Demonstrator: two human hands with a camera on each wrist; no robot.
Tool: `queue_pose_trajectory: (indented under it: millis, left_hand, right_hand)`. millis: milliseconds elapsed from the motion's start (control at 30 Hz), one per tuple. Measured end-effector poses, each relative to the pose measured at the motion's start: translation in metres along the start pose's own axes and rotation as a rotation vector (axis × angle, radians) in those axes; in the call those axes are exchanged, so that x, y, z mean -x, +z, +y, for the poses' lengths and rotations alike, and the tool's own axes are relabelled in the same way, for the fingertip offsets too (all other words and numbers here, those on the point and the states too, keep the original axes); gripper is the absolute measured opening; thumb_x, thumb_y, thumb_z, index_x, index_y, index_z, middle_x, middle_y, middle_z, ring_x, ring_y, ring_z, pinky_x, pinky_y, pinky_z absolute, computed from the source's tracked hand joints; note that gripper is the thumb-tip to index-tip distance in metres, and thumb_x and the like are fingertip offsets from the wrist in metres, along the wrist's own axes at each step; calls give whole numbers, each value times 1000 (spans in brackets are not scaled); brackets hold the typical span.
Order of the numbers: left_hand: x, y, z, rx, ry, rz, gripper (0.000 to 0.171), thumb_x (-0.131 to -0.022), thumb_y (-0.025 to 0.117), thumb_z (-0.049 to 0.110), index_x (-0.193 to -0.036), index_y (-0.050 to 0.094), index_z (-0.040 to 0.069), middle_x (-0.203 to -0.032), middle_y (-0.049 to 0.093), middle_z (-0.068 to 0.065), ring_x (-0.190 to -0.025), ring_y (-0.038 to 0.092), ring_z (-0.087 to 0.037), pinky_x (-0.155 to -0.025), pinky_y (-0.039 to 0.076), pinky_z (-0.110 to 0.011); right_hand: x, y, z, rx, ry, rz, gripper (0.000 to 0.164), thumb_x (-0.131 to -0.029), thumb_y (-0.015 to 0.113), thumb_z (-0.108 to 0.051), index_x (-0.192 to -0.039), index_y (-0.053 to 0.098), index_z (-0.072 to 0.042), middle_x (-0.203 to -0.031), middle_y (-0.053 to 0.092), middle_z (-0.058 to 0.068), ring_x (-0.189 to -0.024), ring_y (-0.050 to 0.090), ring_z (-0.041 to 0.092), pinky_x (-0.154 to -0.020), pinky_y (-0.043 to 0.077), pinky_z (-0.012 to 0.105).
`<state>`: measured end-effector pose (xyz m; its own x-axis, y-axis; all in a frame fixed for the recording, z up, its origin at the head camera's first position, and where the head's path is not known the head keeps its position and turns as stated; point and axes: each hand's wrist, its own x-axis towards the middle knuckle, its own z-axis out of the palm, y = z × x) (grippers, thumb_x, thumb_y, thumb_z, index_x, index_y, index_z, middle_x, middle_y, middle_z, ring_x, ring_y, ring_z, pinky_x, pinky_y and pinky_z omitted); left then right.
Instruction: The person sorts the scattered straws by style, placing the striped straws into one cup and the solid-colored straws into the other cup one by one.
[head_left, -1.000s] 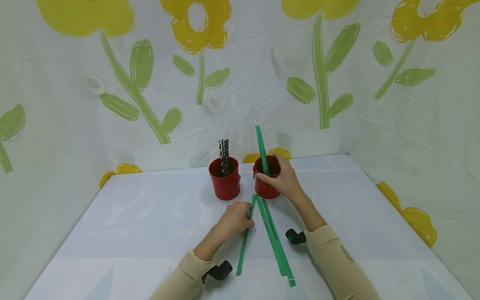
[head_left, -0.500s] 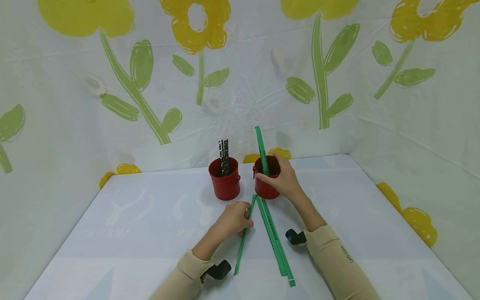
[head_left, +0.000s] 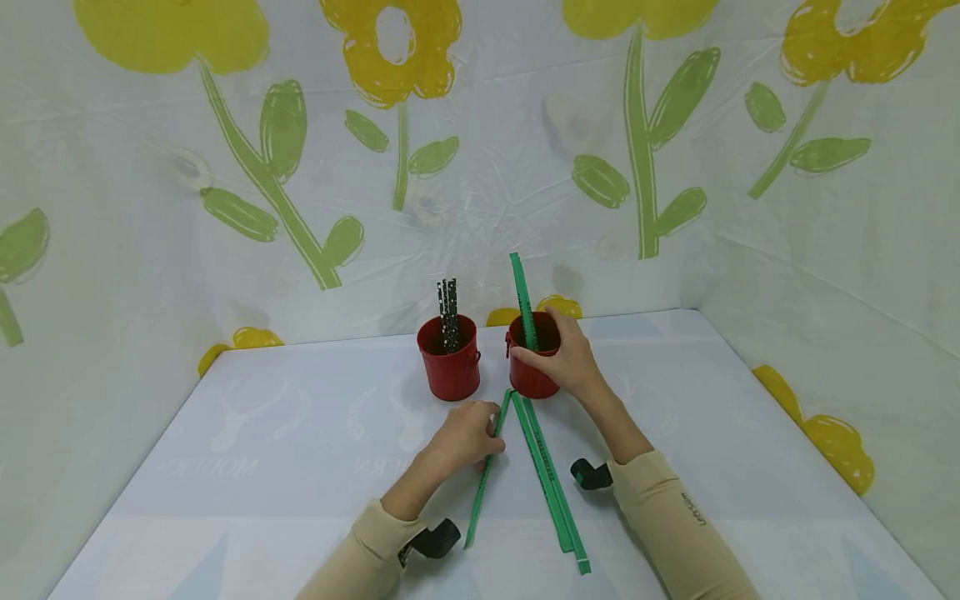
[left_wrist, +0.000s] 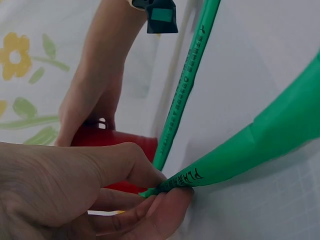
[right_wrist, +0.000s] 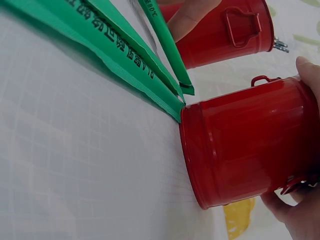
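Observation:
In the head view my left hand [head_left: 465,435] pinches a green wrapped straw [head_left: 477,504] between thumb and fingers, low over the table. Its grip shows closely in the left wrist view, around the printed wrapper [left_wrist: 240,150]. My right hand [head_left: 568,357] holds the right-hand red bucket [head_left: 534,382] by its rim, thumb in front and fingers behind. One green wrapped straw [head_left: 522,287] stands leaning in that bucket. Two more green wrapped straws [head_left: 551,483] lie side by side on the table, their far ends close to the bucket's base.
To the left stands a second red bucket [head_left: 452,379] with several black-and-white patterned straws [head_left: 448,308] upright in it. Both buckets are near the table's [head_left: 300,483] back edge, before a flower-printed curtain [head_left: 495,167]. A black wrist camera [head_left: 437,539] juts from the left sleeve.
My left hand has shifted slightly left, and the near end of its straw has swung left with it. My right hand and both buckets have stayed in place.

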<state>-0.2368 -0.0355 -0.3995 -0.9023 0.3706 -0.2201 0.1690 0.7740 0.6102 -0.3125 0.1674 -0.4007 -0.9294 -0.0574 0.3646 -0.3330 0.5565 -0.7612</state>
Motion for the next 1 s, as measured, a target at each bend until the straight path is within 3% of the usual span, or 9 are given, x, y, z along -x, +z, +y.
queue_pose_trajectory:
  millis: [467, 1000]
  left_hand:
    - [4, -9, -1, 4, 38, 32, 58, -83, 77, 14, -136, 55, 2, -79, 64, -4, -48, 61, -15, -54, 53, -23]
    - [4, -22, 1, 51, 79, 132, 60, -82, 78, 13, -136, 55, 1, -84, 67, -8, -52, 61, -13, -53, 54, -21]
  right_hand:
    - [0, 0, 0, -6, 2, -3, 82, -80, 79, -44, -145, 37, -16, -137, 50, 9, -126, 49, 27, -94, 55, 49]
    - [0, 0, 0, 8, 8, -2, 84, -80, 78, -44, -146, 37, -16, -138, 50, 9, -127, 48, 27, -95, 54, 49]
